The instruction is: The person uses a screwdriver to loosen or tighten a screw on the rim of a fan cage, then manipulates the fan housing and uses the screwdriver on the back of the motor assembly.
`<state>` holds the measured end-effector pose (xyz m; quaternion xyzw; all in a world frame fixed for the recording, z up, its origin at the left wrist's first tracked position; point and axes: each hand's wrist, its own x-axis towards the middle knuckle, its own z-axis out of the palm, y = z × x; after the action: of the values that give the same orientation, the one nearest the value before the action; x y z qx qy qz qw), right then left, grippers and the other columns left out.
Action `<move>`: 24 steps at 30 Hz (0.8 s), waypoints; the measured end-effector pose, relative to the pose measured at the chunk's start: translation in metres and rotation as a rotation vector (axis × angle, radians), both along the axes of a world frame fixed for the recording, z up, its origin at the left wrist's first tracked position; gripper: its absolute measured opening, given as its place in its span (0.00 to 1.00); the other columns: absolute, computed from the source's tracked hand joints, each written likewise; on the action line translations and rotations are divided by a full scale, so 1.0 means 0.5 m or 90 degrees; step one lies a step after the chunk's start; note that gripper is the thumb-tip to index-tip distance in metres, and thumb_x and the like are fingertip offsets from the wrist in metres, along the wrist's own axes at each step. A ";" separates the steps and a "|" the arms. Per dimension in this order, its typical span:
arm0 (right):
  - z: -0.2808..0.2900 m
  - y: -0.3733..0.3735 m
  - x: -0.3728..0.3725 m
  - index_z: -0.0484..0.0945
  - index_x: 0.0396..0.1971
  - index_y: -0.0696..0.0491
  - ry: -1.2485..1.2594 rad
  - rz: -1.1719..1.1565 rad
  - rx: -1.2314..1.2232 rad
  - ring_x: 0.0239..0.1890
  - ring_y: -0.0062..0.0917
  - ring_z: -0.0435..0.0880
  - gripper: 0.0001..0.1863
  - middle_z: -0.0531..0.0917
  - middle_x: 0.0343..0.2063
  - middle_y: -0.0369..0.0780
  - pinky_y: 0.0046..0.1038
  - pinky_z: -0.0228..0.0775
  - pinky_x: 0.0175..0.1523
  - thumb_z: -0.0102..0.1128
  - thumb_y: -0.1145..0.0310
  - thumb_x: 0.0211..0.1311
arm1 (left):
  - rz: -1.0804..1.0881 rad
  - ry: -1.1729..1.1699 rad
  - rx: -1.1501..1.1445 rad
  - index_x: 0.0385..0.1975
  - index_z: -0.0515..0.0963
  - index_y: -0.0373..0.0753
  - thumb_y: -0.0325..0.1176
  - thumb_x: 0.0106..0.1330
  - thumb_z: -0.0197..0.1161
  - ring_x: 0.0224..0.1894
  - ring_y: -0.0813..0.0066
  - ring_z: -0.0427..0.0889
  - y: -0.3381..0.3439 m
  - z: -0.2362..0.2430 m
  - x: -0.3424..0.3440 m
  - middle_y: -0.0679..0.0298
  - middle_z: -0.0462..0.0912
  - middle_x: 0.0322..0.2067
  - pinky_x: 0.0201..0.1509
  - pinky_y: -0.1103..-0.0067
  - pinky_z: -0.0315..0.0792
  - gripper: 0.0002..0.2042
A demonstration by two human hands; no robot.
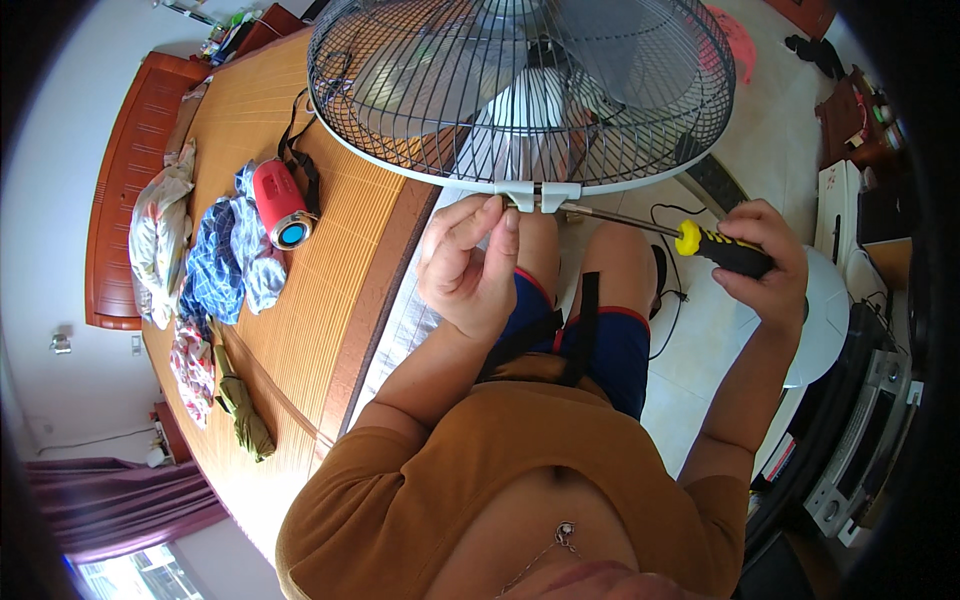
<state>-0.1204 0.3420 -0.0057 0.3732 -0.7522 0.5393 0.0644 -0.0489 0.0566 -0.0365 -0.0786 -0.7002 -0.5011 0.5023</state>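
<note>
An electric fan with a dark wire cage [620, 130] and a pale rim stands in front of me at the top. On the near side of its rim sits a white two-part clamp [515, 196]. My right hand [765, 255] is closed round the black and yellow handle of a screwdriver [630, 218], whose shaft points left to the clamp. My left hand [468, 265] pinches at the clamp's left side, thumb and forefinger together. A small piece, perhaps a nut, shows at those fingertips, too small to name surely.
Left is a bed with a bamboo mat [330, 240], holding a red cylindrical speaker [280, 200], crumpled clothes [215, 250] and a folded green umbrella [243, 410]. A round pale fan base or cover [825, 310] lies right of my forearm. A black cord [675, 300] runs over the floor tiles.
</note>
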 end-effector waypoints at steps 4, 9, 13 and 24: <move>-0.001 0.005 -0.005 0.78 0.36 0.56 -0.035 0.028 -0.001 0.33 0.23 0.77 0.21 0.76 0.31 0.40 0.19 0.68 0.37 0.68 0.73 0.34 | 0.020 0.019 -0.031 0.34 0.77 0.30 0.15 0.51 0.65 0.31 0.72 0.79 -0.005 0.001 -0.001 0.55 0.79 0.31 0.33 0.84 0.72 0.10; -0.006 0.016 0.014 0.74 0.38 0.56 -0.287 -0.008 -0.114 0.33 0.20 0.77 0.24 0.75 0.31 0.39 0.17 0.68 0.38 0.70 0.69 0.35 | 0.016 0.017 -0.079 0.34 0.77 0.29 0.15 0.51 0.65 0.30 0.72 0.79 -0.004 0.013 -0.007 0.55 0.79 0.31 0.32 0.84 0.72 0.11; 0.001 -0.001 0.006 0.73 0.38 0.55 -0.135 0.045 -0.061 0.34 0.19 0.77 0.23 0.75 0.31 0.38 0.16 0.68 0.41 0.69 0.70 0.38 | 0.022 0.022 -0.079 0.34 0.77 0.29 0.15 0.51 0.65 0.30 0.73 0.78 -0.007 0.015 -0.005 0.55 0.79 0.31 0.30 0.85 0.71 0.10; 0.010 0.017 0.008 0.74 0.39 0.55 -0.253 -0.038 -0.113 0.33 0.19 0.76 0.21 0.77 0.33 0.39 0.15 0.68 0.39 0.67 0.71 0.41 | 0.032 0.021 -0.117 0.34 0.77 0.29 0.16 0.51 0.65 0.29 0.74 0.78 -0.008 0.029 -0.007 0.57 0.79 0.30 0.30 0.85 0.70 0.10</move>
<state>-0.1166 0.3504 -0.0006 0.2300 -0.7100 0.6645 -0.0368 -0.0524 0.0526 -0.0221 -0.1148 -0.7365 -0.4209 0.5169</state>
